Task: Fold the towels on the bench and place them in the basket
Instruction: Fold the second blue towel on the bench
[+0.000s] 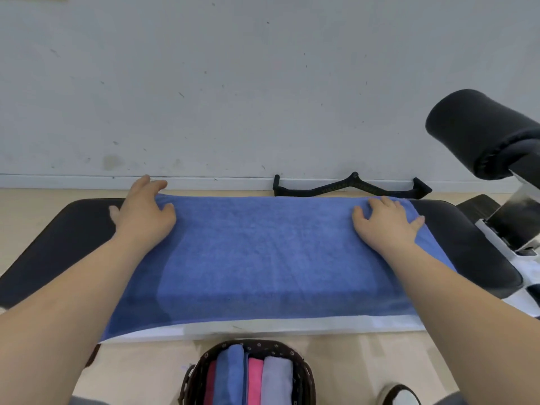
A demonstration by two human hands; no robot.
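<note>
A blue towel (263,258) lies spread flat across the black padded bench (58,238). A white towel (263,327) shows beneath it along the near edge. My left hand (143,214) rests at the towel's far left corner, fingers loosely bent over the edge. At the far right corner my right hand (385,223) presses flat on the cloth with fingers spread. A dark woven basket (304,372) stands on the floor in front of the bench; it holds several folded towels in blue, pink and pale grey.
A black cable-handle bar (350,185) lies on the floor against the white wall behind the bench. A black foam roller pad (479,133) and the white frame of the bench rise at the right. A shoe (400,394) shows at the bottom right.
</note>
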